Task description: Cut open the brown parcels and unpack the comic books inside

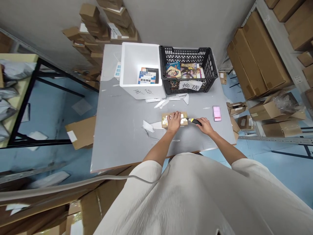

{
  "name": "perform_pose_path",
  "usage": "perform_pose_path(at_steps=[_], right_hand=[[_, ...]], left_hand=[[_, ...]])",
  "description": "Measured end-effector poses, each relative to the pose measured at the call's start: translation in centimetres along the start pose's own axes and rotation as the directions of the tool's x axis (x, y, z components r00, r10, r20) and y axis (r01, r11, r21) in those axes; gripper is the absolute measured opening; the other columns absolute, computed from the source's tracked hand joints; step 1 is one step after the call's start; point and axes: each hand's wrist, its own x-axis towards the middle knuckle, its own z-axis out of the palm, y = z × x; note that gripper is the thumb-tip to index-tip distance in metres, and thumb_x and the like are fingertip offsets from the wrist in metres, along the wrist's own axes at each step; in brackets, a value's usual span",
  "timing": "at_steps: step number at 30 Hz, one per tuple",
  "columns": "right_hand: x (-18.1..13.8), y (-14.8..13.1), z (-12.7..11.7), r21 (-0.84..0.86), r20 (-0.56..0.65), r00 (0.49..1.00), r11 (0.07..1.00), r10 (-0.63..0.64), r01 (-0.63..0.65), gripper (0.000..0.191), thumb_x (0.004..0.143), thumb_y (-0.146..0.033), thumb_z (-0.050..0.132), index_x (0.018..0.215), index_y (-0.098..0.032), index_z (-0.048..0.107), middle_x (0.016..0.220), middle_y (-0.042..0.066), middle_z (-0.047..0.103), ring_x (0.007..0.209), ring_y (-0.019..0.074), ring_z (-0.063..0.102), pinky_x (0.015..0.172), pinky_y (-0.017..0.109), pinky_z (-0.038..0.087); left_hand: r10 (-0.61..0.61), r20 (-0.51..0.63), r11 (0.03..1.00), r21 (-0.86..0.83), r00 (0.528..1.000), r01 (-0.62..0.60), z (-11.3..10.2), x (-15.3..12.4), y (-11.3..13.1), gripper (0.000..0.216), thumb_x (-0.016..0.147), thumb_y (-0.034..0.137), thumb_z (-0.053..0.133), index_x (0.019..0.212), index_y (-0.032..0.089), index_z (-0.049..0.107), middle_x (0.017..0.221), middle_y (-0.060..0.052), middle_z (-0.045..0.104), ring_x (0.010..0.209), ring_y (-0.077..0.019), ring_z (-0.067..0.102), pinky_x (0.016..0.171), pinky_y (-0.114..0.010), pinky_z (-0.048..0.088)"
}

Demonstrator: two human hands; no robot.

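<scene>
A small brown cardboard box with white labels and tape lies on the grey table. My left hand rests on top of it, fingers stretched out over the label. In my right hand is a utility knife with a black and yellow handle. Its blade end points left and meets the right part of the box; how deep the tip sits cannot be made out. Strips of torn white paper lie just left of the box.
Behind the box stand a white foam bin and a black plastic crate, both holding books. A phone lies at the table's right. Cardboard boxes fill the shelves on the right. A grey cable crosses at lower left.
</scene>
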Motion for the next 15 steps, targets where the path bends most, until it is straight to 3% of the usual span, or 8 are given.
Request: perform_pose_path(at_steps=[7,12,15], right_hand=[[1.5,0.5,1.5,0.057,-0.04,0.997,0.996,-0.067,0.069,0.055,0.118,-0.055,0.048,0.159,-0.027,0.07,0.138,0.018,0.074,0.126,0.0388,0.063,0.108,0.052,0.055],[1.0,3.9,-1.1,0.076,-0.258,0.961,0.994,0.1,-0.083,0.06,0.118,-0.053,0.04,0.16,-0.021,0.068,0.135,0.021,0.072,0.123,0.0417,0.063,0.109,0.057,0.055],[0.9,4.5,-2.1,0.064,-0.187,0.982,0.998,0.024,-0.012,0.058,0.114,-0.055,0.05,0.157,-0.02,0.07,0.135,0.021,0.073,0.124,0.0428,0.063,0.11,0.057,0.055]], left_hand=[[-0.015,-0.025,0.999,-0.048,1.0,0.014,0.3,0.0,-0.1,0.064,0.118,0.032,0.025,0.176,0.024,0.051,0.183,-0.016,0.049,0.167,-0.0363,0.044,0.132,-0.063,0.032],[-0.011,-0.026,0.999,-0.034,1.0,0.01,0.4,-0.1,-0.1,0.064,0.117,0.029,0.028,0.177,0.027,0.049,0.182,-0.016,0.051,0.167,-0.0358,0.045,0.132,-0.062,0.032],[-0.023,-0.034,0.999,-0.035,0.999,0.022,0.3,0.0,0.1,0.064,0.116,0.028,0.029,0.178,0.026,0.048,0.182,-0.017,0.05,0.167,-0.0362,0.044,0.131,-0.062,0.032]])
